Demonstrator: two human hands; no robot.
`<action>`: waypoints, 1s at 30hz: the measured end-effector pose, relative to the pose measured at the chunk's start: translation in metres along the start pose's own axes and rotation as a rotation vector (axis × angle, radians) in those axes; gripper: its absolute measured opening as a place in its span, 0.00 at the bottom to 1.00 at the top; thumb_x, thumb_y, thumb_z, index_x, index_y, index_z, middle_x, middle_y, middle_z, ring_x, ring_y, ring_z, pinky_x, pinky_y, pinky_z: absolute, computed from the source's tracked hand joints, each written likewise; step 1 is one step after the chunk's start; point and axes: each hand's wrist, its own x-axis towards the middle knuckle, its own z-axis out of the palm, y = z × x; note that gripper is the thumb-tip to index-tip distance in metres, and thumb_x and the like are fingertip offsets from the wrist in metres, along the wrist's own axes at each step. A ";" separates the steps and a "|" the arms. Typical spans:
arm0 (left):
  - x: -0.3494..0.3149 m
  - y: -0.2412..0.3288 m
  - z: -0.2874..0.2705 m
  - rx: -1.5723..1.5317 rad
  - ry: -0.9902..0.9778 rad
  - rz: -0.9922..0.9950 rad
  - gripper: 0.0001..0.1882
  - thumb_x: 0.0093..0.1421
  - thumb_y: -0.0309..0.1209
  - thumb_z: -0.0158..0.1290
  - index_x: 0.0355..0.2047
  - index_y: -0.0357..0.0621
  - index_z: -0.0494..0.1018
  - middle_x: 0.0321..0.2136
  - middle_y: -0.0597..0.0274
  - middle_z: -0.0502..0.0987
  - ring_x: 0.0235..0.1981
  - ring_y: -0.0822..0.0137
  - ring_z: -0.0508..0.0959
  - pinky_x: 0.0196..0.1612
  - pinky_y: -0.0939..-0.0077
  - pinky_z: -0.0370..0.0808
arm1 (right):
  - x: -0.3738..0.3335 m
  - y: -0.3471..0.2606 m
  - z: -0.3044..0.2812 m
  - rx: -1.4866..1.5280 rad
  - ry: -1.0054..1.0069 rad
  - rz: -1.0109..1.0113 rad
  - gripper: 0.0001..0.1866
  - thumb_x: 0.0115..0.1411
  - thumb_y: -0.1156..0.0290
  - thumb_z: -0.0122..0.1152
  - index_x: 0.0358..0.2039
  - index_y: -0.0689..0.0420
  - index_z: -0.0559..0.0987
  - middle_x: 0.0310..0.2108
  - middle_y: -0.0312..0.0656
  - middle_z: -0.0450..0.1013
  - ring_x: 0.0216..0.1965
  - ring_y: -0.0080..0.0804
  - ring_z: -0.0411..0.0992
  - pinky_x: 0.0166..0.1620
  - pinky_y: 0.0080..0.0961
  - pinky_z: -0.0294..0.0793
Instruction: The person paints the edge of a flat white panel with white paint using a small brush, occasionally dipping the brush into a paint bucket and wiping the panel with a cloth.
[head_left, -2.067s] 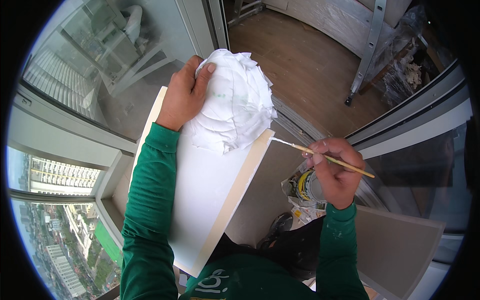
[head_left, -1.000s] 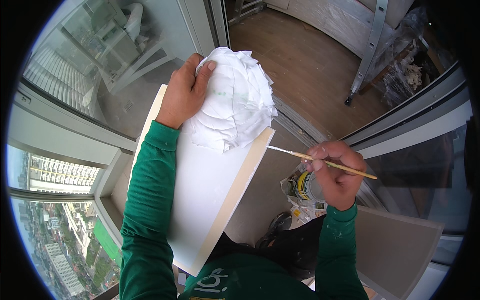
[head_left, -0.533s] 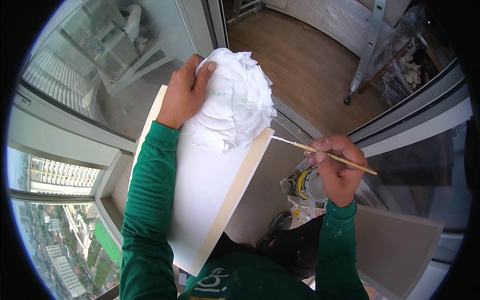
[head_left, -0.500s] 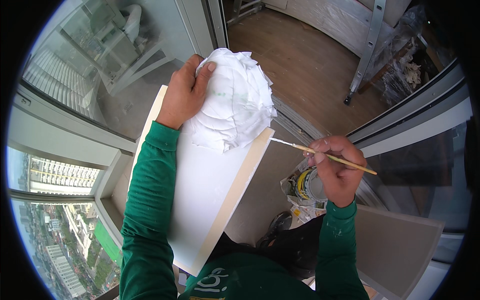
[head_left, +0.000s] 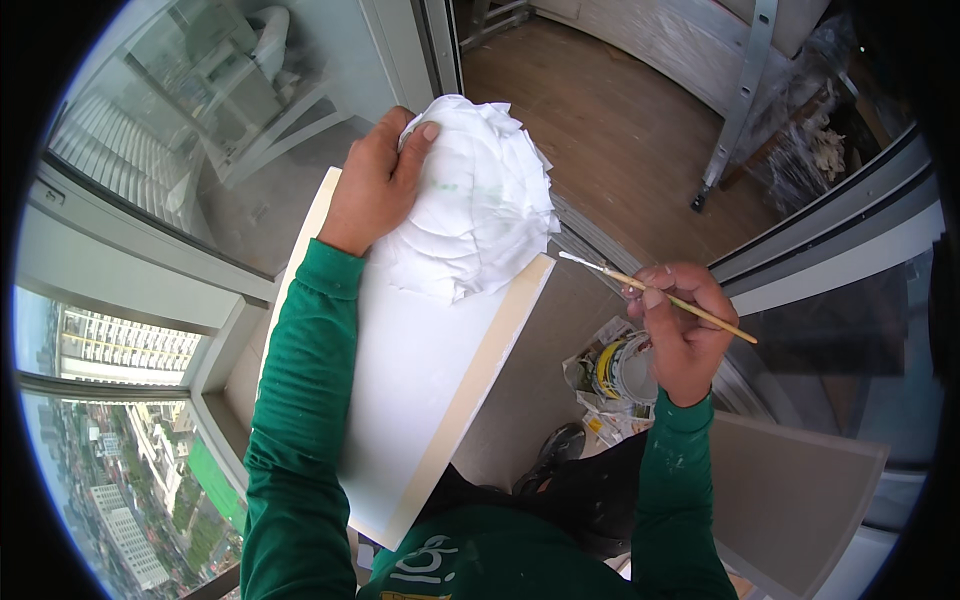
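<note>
My left hand (head_left: 372,190) is closed on the upper left edge of a round, white, layered wad of cloth or paper (head_left: 470,190), thumb on top and the other fingers mostly hidden. The wad has ragged edges and faint green marks. It overlaps the top of a white board (head_left: 400,400) with cream strips along its long sides, tilted in front of my body. My right hand (head_left: 685,330) pinches a thin paintbrush (head_left: 613,273) with a wooden handle. White paint coats its tip, which points left, just apart from the board's upper right corner.
An open paint can (head_left: 608,372) stands on paper on the floor, near my black shoe (head_left: 560,448). A grey panel (head_left: 790,490) leans at lower right. Glass walls and door frames enclose both sides; a ladder leg (head_left: 735,120) and plastic-wrapped things lie beyond.
The brush tip has moved up and slightly right, away from the board's corner edge. My left hand, the wad and the board have shifted slightly right.
</note>
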 end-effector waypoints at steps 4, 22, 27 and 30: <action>-0.001 0.004 -0.003 0.006 -0.019 -0.066 0.21 0.76 0.44 0.52 0.44 0.33 0.74 0.24 0.49 0.72 0.27 0.65 0.68 0.35 0.69 0.72 | 0.000 -0.010 -0.004 0.061 0.044 0.033 0.06 0.65 0.85 0.61 0.41 0.65 0.80 0.37 0.47 0.82 0.36 0.30 0.82 0.38 0.24 0.82; -0.001 0.002 -0.002 0.042 -0.016 -0.047 0.20 0.77 0.43 0.51 0.41 0.33 0.72 0.26 0.41 0.74 0.26 0.57 0.70 0.37 0.63 0.73 | -0.007 -0.003 0.010 -0.227 -0.049 -0.208 0.11 0.60 0.87 0.65 0.43 0.65 0.79 0.35 0.49 0.83 0.35 0.28 0.84 0.36 0.20 0.81; -0.001 0.002 0.000 0.048 -0.016 -0.024 0.20 0.76 0.43 0.51 0.43 0.33 0.74 0.27 0.38 0.77 0.27 0.49 0.75 0.37 0.61 0.76 | -0.008 -0.002 0.010 -0.237 -0.042 -0.210 0.10 0.60 0.87 0.65 0.42 0.65 0.79 0.35 0.49 0.84 0.35 0.27 0.84 0.36 0.20 0.81; -0.001 0.001 -0.003 0.087 -0.012 -0.011 0.20 0.76 0.43 0.52 0.45 0.34 0.75 0.27 0.34 0.81 0.29 0.37 0.83 0.37 0.55 0.78 | -0.007 -0.003 0.009 -0.232 -0.088 -0.209 0.09 0.60 0.86 0.65 0.42 0.64 0.79 0.35 0.49 0.84 0.34 0.27 0.84 0.36 0.20 0.81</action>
